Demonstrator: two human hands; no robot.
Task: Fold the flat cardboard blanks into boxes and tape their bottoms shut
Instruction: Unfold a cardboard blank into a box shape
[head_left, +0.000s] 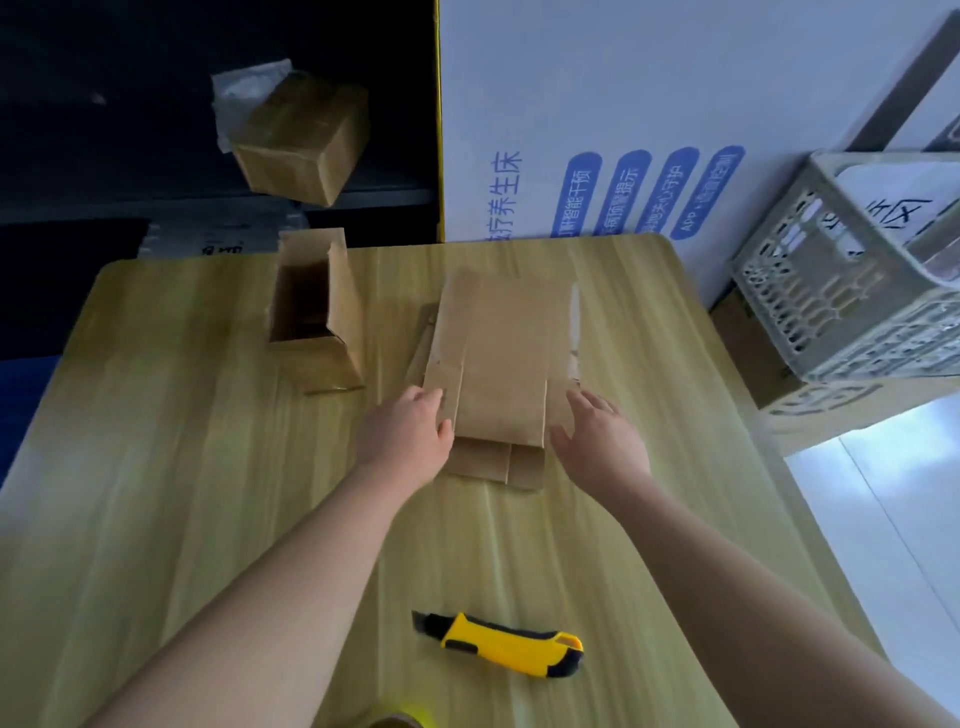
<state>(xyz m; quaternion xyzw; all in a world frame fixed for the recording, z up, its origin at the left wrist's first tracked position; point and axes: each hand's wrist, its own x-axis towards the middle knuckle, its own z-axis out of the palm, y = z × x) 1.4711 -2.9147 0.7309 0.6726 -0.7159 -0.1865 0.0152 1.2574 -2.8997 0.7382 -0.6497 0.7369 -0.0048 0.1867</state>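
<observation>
A flat brown cardboard blank lies on top of a small stack of blanks in the middle of the wooden table. My left hand pinches the blank's near left flap, thumb against its edge. My right hand reaches to the near right corner with fingers spread and relaxed, touching or just above the flap. A folded box stands open-topped to the left of the stack. A tape roll peeks in at the bottom edge.
A yellow and black utility knife lies near the front of the table. A taped box sits on a dark shelf behind. A large white printed carton stands at the back, and a grey plastic crate at the right.
</observation>
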